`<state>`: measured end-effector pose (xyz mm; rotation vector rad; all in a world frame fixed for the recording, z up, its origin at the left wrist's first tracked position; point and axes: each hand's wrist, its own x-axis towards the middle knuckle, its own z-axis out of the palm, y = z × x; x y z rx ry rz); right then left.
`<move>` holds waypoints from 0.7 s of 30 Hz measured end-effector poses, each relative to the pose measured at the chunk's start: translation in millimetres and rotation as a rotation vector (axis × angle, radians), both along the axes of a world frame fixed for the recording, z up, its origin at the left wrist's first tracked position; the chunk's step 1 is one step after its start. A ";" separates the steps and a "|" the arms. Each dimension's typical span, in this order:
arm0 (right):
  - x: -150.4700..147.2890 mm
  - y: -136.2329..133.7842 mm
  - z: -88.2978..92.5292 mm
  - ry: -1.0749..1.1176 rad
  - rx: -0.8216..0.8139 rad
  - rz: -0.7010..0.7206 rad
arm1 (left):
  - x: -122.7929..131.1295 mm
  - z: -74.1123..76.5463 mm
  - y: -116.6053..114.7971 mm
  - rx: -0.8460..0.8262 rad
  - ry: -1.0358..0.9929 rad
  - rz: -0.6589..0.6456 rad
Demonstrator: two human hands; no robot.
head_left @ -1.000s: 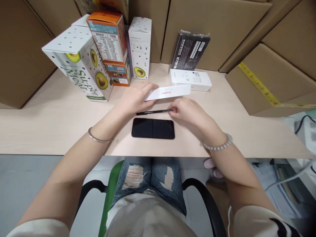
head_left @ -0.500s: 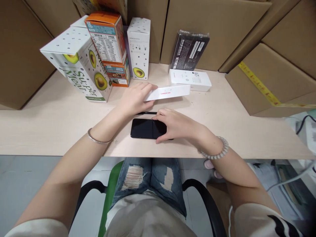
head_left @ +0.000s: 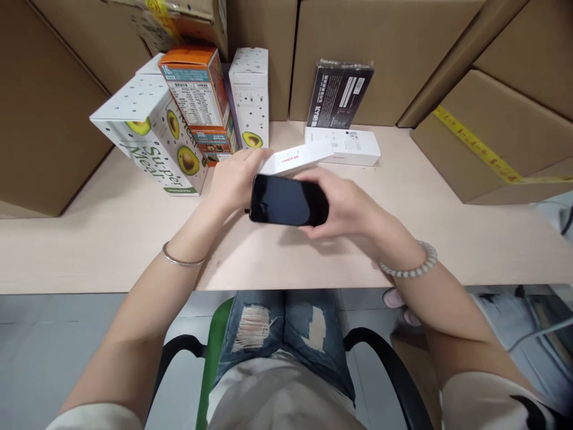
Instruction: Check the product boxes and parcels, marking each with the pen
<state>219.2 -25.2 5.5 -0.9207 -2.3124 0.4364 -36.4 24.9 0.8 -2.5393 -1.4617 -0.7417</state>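
Note:
A black smartphone (head_left: 286,202) with a dark screen is in my right hand (head_left: 340,202), its fingers wrapped round the right end; the phone is raised off the table. My left hand (head_left: 239,179) is closed on the left end of a slim white box (head_left: 301,157) with red lettering, held tilted behind the phone. The phone covers part of that box and some of my left fingers. Beneath, only the tip of a thin black object (head_left: 247,211) shows at the phone's left edge.
Another white box (head_left: 353,146) lies behind, before a black box (head_left: 341,95) leaning on cardboard. Avocado-printed cartons (head_left: 150,134) and orange boxes (head_left: 197,89) stand at back left. A taped cardboard box (head_left: 474,143) sits at right. The table's front edge (head_left: 286,289) runs before my lap.
My right hand has lifted the phone off the table and moved it up toward the slim white box. The box is now tilted more, still in my left hand.

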 end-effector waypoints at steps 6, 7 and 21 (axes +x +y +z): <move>13.2 10.2 1.3 0.327 0.275 -0.196 | 2.0 -2.5 1.5 0.037 0.003 0.002; 14.2 11.5 1.0 0.357 0.303 -0.202 | 2.4 -3.2 1.6 0.045 -0.002 -0.008; 16.0 19.4 -4.0 0.333 0.234 -0.292 | 3.3 -3.3 -0.2 0.025 0.002 -0.037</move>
